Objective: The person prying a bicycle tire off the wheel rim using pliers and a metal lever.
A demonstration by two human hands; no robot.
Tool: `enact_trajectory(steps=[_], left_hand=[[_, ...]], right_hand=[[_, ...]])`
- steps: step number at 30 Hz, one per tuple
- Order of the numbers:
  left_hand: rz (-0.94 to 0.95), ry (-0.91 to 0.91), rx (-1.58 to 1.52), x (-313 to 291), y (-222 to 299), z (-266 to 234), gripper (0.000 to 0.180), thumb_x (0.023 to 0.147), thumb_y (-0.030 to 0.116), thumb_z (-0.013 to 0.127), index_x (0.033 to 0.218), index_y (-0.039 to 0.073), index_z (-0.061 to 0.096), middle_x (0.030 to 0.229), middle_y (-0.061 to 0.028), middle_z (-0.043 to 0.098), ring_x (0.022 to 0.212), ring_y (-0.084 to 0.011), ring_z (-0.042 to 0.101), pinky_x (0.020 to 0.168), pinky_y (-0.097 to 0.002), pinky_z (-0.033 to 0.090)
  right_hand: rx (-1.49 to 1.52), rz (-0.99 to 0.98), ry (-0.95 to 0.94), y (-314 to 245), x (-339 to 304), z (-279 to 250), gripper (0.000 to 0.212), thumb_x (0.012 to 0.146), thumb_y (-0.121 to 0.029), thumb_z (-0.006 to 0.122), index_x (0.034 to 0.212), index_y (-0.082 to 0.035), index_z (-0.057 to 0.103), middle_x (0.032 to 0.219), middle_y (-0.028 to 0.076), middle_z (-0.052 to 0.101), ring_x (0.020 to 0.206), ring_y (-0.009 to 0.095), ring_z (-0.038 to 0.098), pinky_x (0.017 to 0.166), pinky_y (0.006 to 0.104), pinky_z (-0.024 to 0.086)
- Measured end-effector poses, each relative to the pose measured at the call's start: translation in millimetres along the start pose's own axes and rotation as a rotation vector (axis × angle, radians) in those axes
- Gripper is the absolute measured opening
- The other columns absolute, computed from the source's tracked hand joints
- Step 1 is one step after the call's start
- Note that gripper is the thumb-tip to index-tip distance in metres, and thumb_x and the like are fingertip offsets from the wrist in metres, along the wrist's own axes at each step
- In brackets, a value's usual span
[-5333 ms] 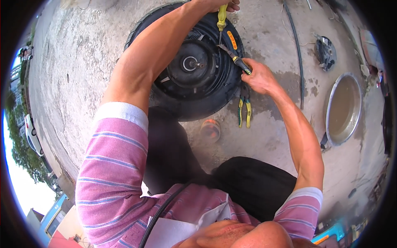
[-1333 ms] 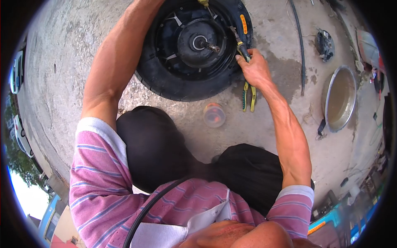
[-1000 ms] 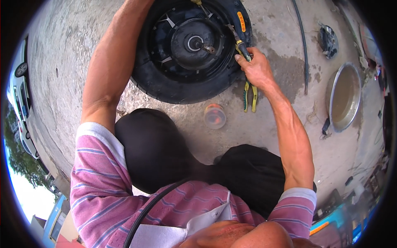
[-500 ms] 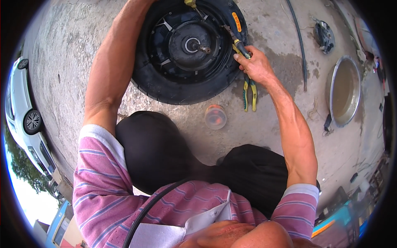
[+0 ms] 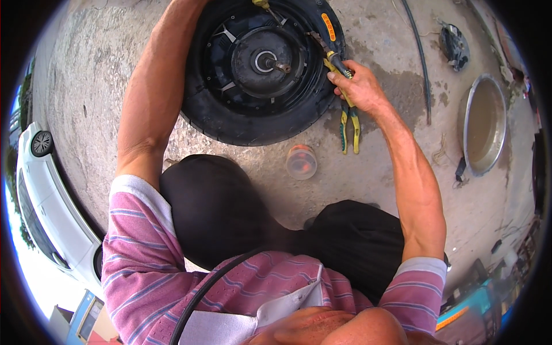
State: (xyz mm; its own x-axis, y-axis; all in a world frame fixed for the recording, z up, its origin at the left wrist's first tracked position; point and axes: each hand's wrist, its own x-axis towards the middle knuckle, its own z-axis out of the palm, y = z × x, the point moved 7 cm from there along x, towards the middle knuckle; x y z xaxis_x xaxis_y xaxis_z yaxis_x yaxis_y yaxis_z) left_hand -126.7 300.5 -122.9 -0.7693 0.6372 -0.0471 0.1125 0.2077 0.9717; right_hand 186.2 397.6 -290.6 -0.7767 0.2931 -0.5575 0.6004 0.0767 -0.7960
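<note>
A black tyre on a wheel [image 5: 259, 129] lies flat on the ground, its hub and axle [image 5: 267, 62] facing up. My right hand [image 5: 361, 86] is closed around yellow-and-black pliers [image 5: 340, 66]. Their jaws reach the inner edge of the tyre at its right side. A second pair of pliers [image 5: 350, 129], with yellow-green handles, lies just below that hand. At the top edge a yellow-handled tool [image 5: 261, 4] with a thin metal shaft points into the rim. My left forearm stretches past the tyre's left side; the left hand is beyond the upper edge.
A clear plastic tub [image 5: 302, 162] with orange-red contents stands between the tyre and my knees. To the right are a black hose [image 5: 418, 54], a metal basin [image 5: 467, 123] of murky water and a dark round part [image 5: 454, 47]. A white car [image 5: 54, 204] is parked at left.
The view has turned, so the white car sits lower and shows more of its side. My right hand and the pliers stay almost in place at the tyre's edge.
</note>
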Motion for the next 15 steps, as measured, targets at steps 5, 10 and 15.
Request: enact_trajectory(steps=[5, 10, 15], left_hand=[[-0.011, -0.004, -0.018, 0.9, -2.4, 0.0, 0.027, 0.1, 0.023, 0.067, 0.088, -0.001, 0.063, 0.07, -0.0077, 0.062, 0.053, -0.0158, 0.059, 0.05, -0.03, 0.049], [-0.001, -0.013, -0.007, 2.3, -2.7, -0.6, 0.027, 0.099, 0.023, 0.067, 0.088, -0.001, 0.063, 0.07, -0.008, 0.063, 0.052, -0.0158, 0.059, 0.049, -0.03, 0.049], [0.002, 0.01, 0.016, 0.7, -1.8, -1.2, 0.028, 0.099, 0.023, 0.067, 0.088, -0.002, 0.064, 0.07, -0.0083, 0.063, 0.052, -0.0162, 0.059, 0.05, -0.0303, 0.049]], right_hand=[[0.057, 0.01, -0.028, 4.2, 2.1, -0.6, 0.046, 0.094, -0.034, 0.075, 0.124, -0.001, 0.064, 0.092, 0.006, 0.071, 0.076, 0.014, 0.068, 0.067, 0.0294, 0.056], [0.053, 0.023, -0.039, 2.5, 1.1, -0.3, 0.044, 0.095, -0.033, 0.075, 0.123, -0.001, 0.065, 0.092, 0.006, 0.071, 0.077, 0.013, 0.068, 0.067, 0.0293, 0.056], [-0.072, 0.018, -0.001, -4.3, -0.1, -0.5, 0.043, 0.094, -0.034, 0.074, 0.12, -0.001, 0.066, 0.09, 0.008, 0.073, 0.075, 0.015, 0.07, 0.071, 0.0326, 0.056]])
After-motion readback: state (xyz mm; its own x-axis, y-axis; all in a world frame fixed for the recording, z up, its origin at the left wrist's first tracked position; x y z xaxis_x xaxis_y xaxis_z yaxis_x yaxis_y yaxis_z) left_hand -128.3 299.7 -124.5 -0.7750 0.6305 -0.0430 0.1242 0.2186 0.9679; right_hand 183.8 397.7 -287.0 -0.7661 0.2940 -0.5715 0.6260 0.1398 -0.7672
